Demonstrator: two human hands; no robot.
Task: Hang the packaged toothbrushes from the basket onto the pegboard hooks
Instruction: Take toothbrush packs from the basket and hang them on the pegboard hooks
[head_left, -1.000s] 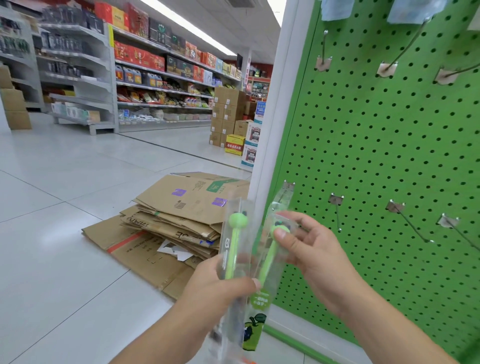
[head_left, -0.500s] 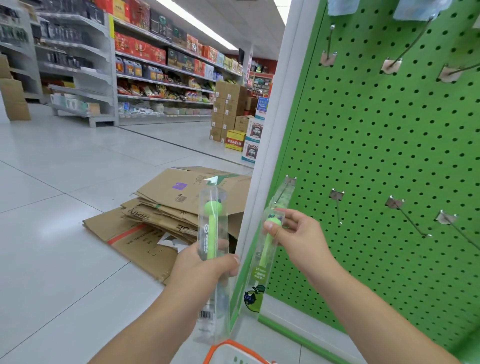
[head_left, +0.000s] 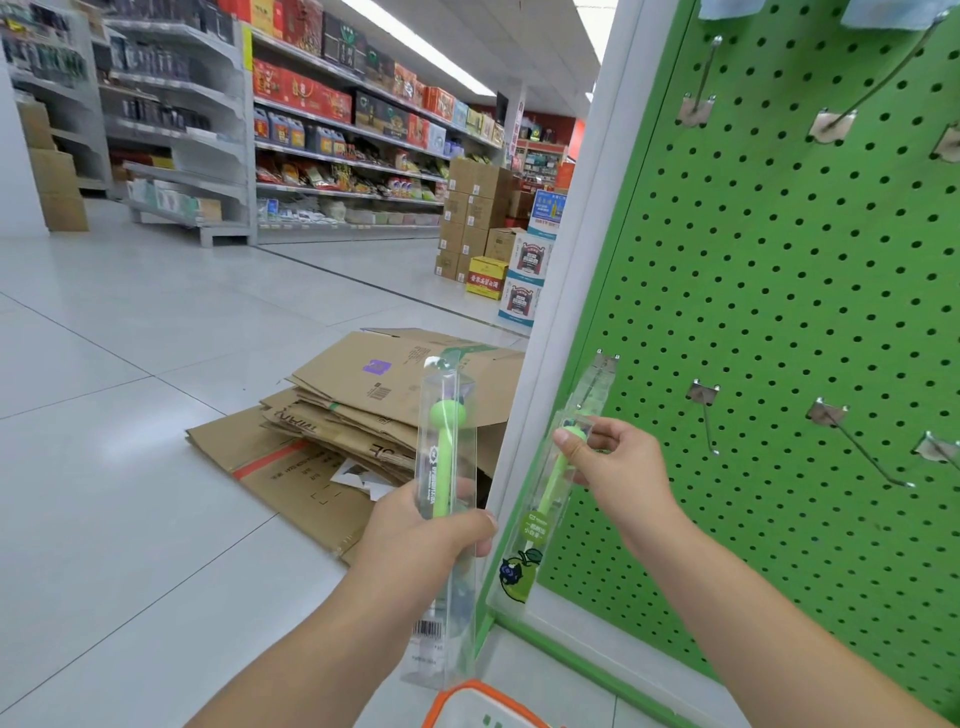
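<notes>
Your right hand (head_left: 618, 467) pinches one toothbrush pack (head_left: 545, 499); left hand (head_left: 431, 535) grips another pack (head_left: 447, 467). Line the hang-hole with the near-left hook (head_left: 597, 384).

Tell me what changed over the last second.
The two toothbrush packs came apart: the left hand drew its pack left, the right hand carried its pack toward the pegboard. The basket rim came into view. Both grips stayed; nothing hung on the lower hooks yet.

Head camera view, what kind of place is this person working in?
Most likely a supermarket or grocery shop: long shelves stocked with packaged goods, stacked boxes in the aisle, and a green pegboard with display hooks.
</notes>
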